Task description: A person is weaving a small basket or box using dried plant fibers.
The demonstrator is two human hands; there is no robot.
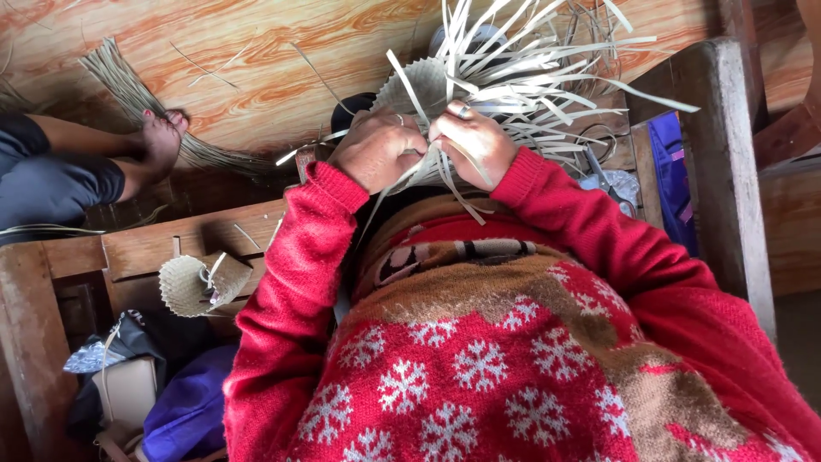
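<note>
Starting at far left: another person's foot (161,141) rests on a bundle of dried fibre strands (154,120) spread on the orange wood-grain floor (256,51); their dark trouser leg (43,180) runs in from the left edge.

Lower left: small finished woven piece (203,285), pale, scalloped rim, sits on the wooden bench rail (145,244) nr its front edge. Below it, dark bag (137,338), a cardboard-coloured box (128,389) and purple cloth (188,411) under the rail.

Centre: wearer's left hand (376,150), red sleeve cuff at wrist, fingers curled tight on pale flat strips (445,184) at the base of the woven work (423,85). Right hand (475,141) just beside it, touching, ring visible on one finger; also clamped on the same strips. Both hands close together, knuckles up. Whether thumbs pinch a single strip: cannot tell, hidden.

Woven work itself: partly plaited pale panel above the hands, w/ many loose strip ends (547,60) fanning up and to the right, over the floor. Some ends hang down over the red snowflake sweater (479,368).

Right: scissors (599,171), partly hidden under the strips. Wooden post (718,154) upright at right; blue-purple cloth (671,180) between post and right sleeve.
</note>
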